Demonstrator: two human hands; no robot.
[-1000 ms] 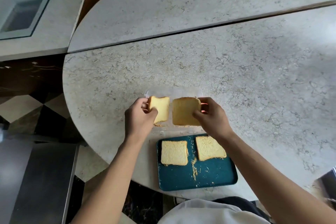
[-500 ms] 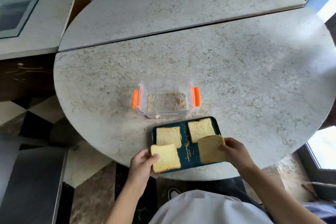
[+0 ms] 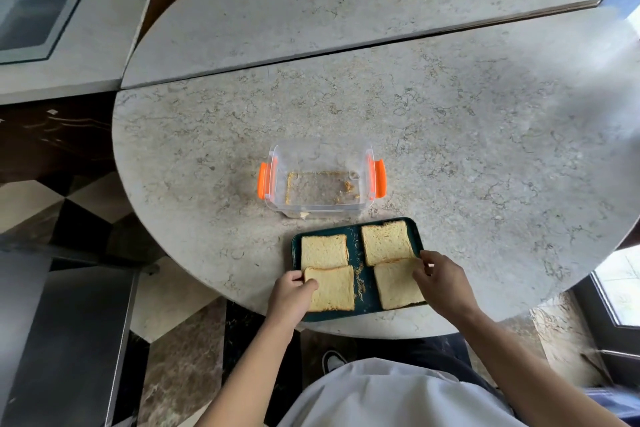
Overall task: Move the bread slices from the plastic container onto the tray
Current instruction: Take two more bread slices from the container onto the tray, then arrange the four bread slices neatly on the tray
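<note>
Two slices, airborne half a second ago, now lie on the tray (image 3: 356, 246) nearest the person, left hand (image 3: 290, 295) and right hand (image 3: 441, 279) still pinching them; plastic container (image 3: 320, 180) beyond holds only crumbs, task nearly done.

Marble table (image 3: 450, 135) – plastic container (image 3: 320, 208), tray (image 3: 356, 243)

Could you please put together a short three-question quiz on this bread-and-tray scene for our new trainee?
1. How many bread slices lie on the tray?
2. True or false: the plastic container holds a whole slice.
3. Which slice does the left hand touch: A) far left slice, B) near left slice, C) far right slice?

Key:
1. Four, two far and two near, the near right slice under the fingers of the right hand.
2. False: only crumbs show inside.
3. B.
</note>
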